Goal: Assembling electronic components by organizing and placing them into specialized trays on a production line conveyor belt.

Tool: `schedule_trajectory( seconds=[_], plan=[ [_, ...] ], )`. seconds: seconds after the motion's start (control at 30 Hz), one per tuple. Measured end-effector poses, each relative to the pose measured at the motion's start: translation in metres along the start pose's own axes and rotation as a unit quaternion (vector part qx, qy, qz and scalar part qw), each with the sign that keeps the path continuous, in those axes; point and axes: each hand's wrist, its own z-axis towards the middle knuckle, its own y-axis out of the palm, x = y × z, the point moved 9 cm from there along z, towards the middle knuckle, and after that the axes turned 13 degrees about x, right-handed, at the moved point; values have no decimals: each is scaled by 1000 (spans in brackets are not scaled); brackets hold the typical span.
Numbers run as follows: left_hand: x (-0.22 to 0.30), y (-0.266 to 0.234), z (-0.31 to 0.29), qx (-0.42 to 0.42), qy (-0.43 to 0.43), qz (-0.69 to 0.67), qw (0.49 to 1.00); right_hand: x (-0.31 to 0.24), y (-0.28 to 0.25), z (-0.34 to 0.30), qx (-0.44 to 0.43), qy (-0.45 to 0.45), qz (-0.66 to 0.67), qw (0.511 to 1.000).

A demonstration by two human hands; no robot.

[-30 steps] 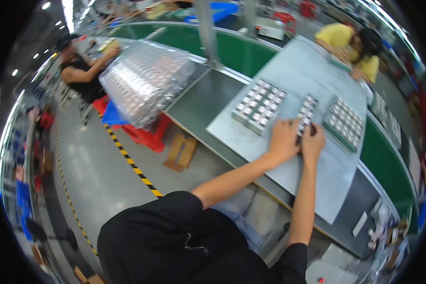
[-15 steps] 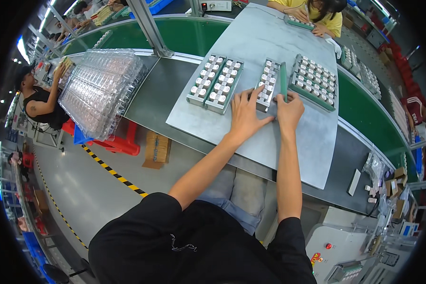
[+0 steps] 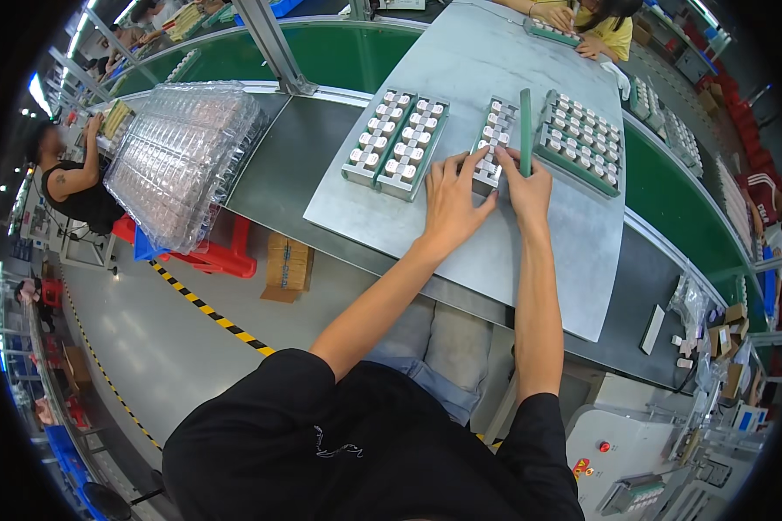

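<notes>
A narrow metal tray (image 3: 487, 178) holding white-topped round parts in two staggered rows lies in front of me on the grey board. My left hand (image 3: 450, 201) grips its near left side, the fingers along the edge and the thumb spread toward the near end. At the tray's right side my right hand (image 3: 528, 193) pinches a long, thin green strip (image 3: 526, 122) that stands on edge. The fingertips of my right hand also reach to the tray, partly hiding its near right side. What the strip's lower end touches is hidden by the fingers.
Two filled narrow trays (image 3: 400, 143) stand side by side on the left. A wider filled tray (image 3: 579, 143) is at the right. Across the board (image 3: 356, 208), a co-worker in yellow handles another tray (image 3: 552, 32). Clear plastic trays (image 3: 182, 161) are stacked at far left.
My right hand has turned and moved closer to the tray, its fingertips now reaching it. The green strip has shifted slightly upward with that hand. My left hand stays at the tray's side.
</notes>
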Motion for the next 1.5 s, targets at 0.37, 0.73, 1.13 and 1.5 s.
schedule_trajectory(
  seconds=[0.37,0.73,1.13,1.5],
  plan=[
    [-1,-3,0,7,-3,10,1000,-28,-4,-12,19,-45,-100,994],
    [1,-2,0,3,0,2,1000,-15,1,-9,-55,23,11,998],
    [0,-2,-1,5,-2,3,1000,-39,-17,-7,-126,-6,7,992],
    [-2,-2,-1,-6,-1,11,1000,-27,-1,-17,-182,47,-2,982]
  ],
)
